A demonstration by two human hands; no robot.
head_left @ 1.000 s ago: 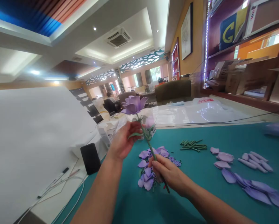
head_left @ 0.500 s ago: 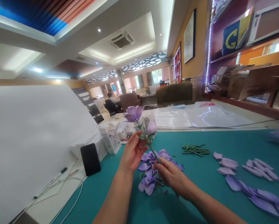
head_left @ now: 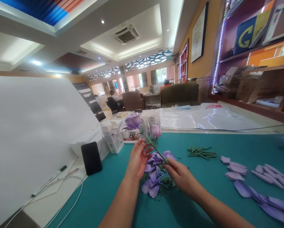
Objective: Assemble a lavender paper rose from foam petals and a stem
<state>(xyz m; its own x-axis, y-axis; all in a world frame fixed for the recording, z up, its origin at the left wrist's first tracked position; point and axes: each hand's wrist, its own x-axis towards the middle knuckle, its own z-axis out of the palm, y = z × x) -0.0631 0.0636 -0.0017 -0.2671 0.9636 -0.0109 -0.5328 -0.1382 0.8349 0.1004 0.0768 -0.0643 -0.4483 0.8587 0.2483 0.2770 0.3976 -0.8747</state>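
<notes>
A purple artificial flower (head_left: 133,121) slants up and to the left on a long green stem (head_left: 153,146). My right hand (head_left: 180,174) grips the stem's lower part between thumb and fingers. Close beside the middle of the stem is my left hand (head_left: 138,161), palm turned toward it, fingers spread and slightly bent; whether a fingertip touches the stem I cannot tell. A pale pink-purple bud (head_left: 156,130) shows just right of the stem. Under the hands lies a heap of loose purple petals (head_left: 152,175) with small green pieces among them.
On the green mat (head_left: 104,202) are green stem pieces (head_left: 201,153), pale petals (head_left: 235,167), rolled pale petals (head_left: 271,175) and long purple petals (head_left: 262,199). White boxes (head_left: 113,137) stand behind. At left are a black phone (head_left: 91,158), a marker (head_left: 49,180) and a white cable (head_left: 71,205).
The flower has tipped lower to the left and its stem leans more. My left hand's fingers have spread from the stem and dropped a little. My right hand has shifted slightly right.
</notes>
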